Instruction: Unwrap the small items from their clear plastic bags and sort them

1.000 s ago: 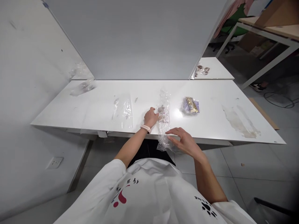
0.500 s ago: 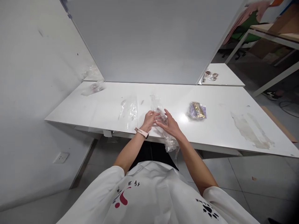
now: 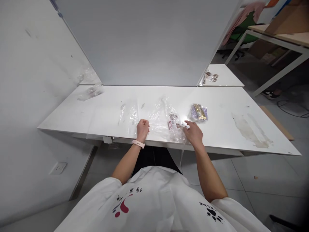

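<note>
I see a clear plastic bag lying flat on the white table, just below centre frame, stretched sideways between the two hands along the near edge. Inside it, right of its middle, sits a small item with a red-and-white label; I cannot tell what it is.

The left hand is curled into a fist at the bag's left end, fingers closed on the plastic, knuckles up, a pale wristband just behind it. The right hand rests at the bag's right end, palm down, fingers pointing toward upper left and pressing on the film; I cannot tell whether it pinches the plastic or only lies on it. Both forearms rise from the lower centre of the frame and spread apart toward the table edge.

The bag's lower part droops over the near table edge below the right hand. Just to the right of that hand, apart from it, lies a filled packet with gold and purple contents. To the left of the fist lies another flat clear bag. A grey partition panel stands along the far edge, and a smeared patch marks the right of the tabletop. The surface between packet and smear is bare.
</note>
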Available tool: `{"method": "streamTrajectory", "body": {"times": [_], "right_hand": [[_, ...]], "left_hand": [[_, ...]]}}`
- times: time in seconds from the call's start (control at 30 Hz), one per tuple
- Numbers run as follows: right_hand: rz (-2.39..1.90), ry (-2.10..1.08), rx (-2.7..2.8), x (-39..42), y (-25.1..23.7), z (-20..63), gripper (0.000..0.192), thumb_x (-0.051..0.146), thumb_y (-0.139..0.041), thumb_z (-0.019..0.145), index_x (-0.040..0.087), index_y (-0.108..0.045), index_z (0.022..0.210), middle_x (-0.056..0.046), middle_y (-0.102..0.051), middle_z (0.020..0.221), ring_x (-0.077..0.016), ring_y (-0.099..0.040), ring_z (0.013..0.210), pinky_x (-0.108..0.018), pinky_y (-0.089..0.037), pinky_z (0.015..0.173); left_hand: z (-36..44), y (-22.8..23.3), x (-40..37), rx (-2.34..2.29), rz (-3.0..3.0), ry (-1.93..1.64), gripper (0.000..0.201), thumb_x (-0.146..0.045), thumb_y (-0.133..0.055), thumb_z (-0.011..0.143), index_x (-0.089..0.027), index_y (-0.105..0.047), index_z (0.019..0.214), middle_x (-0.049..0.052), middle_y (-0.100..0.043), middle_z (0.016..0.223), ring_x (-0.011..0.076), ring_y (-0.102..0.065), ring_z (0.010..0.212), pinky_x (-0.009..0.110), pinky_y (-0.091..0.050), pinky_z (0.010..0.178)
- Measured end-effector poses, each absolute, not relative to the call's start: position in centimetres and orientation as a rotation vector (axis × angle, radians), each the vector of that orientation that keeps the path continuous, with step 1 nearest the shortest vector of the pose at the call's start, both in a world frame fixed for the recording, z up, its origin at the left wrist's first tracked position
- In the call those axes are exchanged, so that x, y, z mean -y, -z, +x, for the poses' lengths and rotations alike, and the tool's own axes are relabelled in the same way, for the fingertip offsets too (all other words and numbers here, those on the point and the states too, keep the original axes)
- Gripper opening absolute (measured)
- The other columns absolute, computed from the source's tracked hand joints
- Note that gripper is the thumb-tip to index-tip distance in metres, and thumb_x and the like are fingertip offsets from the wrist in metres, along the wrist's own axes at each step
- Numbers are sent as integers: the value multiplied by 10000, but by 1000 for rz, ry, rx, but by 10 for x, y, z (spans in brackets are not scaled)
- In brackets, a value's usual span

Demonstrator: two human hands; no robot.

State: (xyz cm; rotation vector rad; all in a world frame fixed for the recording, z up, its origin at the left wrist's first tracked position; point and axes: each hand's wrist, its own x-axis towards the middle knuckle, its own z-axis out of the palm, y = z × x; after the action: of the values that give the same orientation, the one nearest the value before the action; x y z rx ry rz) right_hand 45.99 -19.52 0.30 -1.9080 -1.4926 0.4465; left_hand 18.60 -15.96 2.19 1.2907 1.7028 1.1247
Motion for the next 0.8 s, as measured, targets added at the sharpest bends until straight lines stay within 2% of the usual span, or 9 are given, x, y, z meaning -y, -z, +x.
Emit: {"method": "streamTrajectory", "body": {"times": [0.1,0.2,0.3,0.37,0.43,0.5,0.6,0.73,0.8], "right_hand": [[-1748,-208,1712,202,-24,448,389,345,-458,950,216,-694,1231,-136,-673,1202,-304,-564,1091,-430,-495,855],[-1387,-328,2089,210,-41,427,334,299,-451,983,230,-711,1181,-98,-711,1173,-278,-581,1099,-432,-459,934],[-1341,-551,2344,223,-48,413,315,269,-450,992,230,-715,1157,-73,-749,1054,-239,-642,979,-376,-454,883],[-1512,-680,2372,233,-49,414,289,265,-463,987,229,-728,1098,-57,-759,978,-212,-663,865,-318,-446,773],[-1706,-737,2333,243,-49,423,259,265,-477,981,232,-728,1034,-44,-759,934,-193,-665,803,-279,-408,683],[-1854,-700,2293,250,-50,433,238,281,-485,982,235,-719,987,-33,-750,892,-187,-660,784,-264,-368,639],[-2010,-485,2167,248,-49,435,268,325,-460,1002,229,-703,947,-41,-731,874,-192,-648,777,-266,-348,614],[-1886,-95,2046,228,-37,410,302,400,-508,989,194,-664,1147,-128,-676,1188,-267,-601,1062,-322,-450,774],[-1816,3,2116,217,-27,397,432,418,-598,938,175,-598,1295,-167,-591,1357,-326,-523,1200,-390,-456,888]], "left_hand": [[188,-30,170,-1816,1557,-1220,131,-125,-512,927,-176,-560,1038,115,-633,1104,178,-629,859,325,-514,758],[207,-38,172,-1641,1750,-1192,206,-133,-463,968,-200,-595,1112,81,-654,1184,182,-628,1057,333,-513,924],[225,-32,173,-1423,1985,-820,277,-160,-429,987,-187,-612,1192,90,-682,1239,207,-631,1177,376,-493,1027],[227,-22,174,-1344,2151,-495,404,-224,-506,965,-148,-526,1362,155,-537,1472,275,-468,1406,463,-375,1164],[221,-11,176,-1291,2284,-268,641,-361,-590,937,-132,-384,1500,177,-295,1630,313,-204,1542,519,-197,1248],[211,-4,177,-1233,2371,-150,836,-528,-596,915,-149,-250,1575,162,-139,1674,313,-46,1563,537,-90,1263],[202,2,178,-1205,2448,-66,1020,-654,-620,852,-169,-141,1610,155,-68,1681,322,25,1558,554,-48,1260],[206,8,182,-1277,2551,-49,1155,-596,-751,769,-183,-90,1621,160,-46,1682,357,55,1551,602,-29,1244],[205,9,185,-1305,2591,-52,1181,-561,-789,746,-200,-83,1622,158,-55,1683,371,46,1550,627,-37,1234]]}}
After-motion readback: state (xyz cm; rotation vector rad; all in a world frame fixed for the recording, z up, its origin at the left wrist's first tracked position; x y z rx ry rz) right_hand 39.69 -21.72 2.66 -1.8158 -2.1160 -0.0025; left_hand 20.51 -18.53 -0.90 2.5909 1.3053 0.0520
